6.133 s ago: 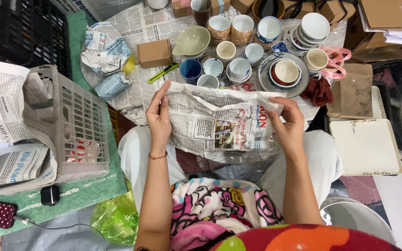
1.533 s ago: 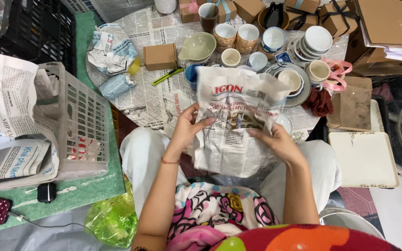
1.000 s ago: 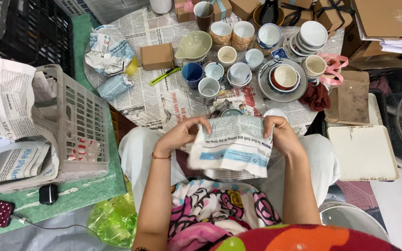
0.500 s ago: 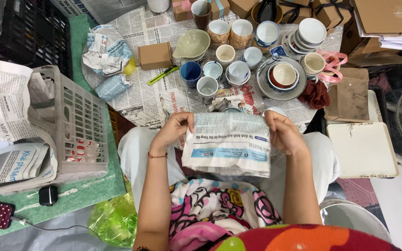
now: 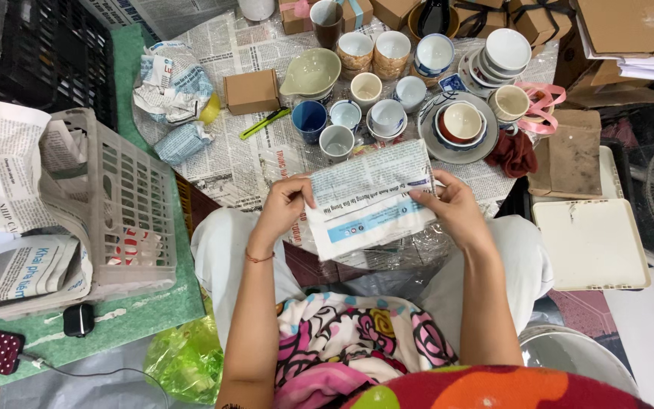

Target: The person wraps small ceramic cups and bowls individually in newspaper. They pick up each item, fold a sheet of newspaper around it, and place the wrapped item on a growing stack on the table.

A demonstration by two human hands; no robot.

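I hold a folded newspaper packet (image 5: pixel 369 201) over my lap, tilted slightly, printed side up with a blue band. My left hand (image 5: pixel 285 203) grips its left edge and my right hand (image 5: pixel 452 208) grips its right edge. What the paper wraps is hidden. Just beyond the packet stand several ceramic cups, among them a white cup (image 5: pixel 336 141) and a dark blue cup (image 5: pixel 309 118), on newspaper spread over a low table (image 5: pixel 244 163).
A grey plastic basket (image 5: pixel 119 208) lined with newspaper stands at my left. Wrapped newspaper bundles (image 5: pixel 172 76), a small cardboard box (image 5: pixel 251 91), a green bowl (image 5: pixel 310 72) and stacked bowls and plates (image 5: pixel 459 125) lie beyond. A white tray (image 5: pixel 588 242) sits at my right.
A wide open sheet of newspaper has been folded down over several seconds into a compact packet, now held lower and closer over my lap between both hands.
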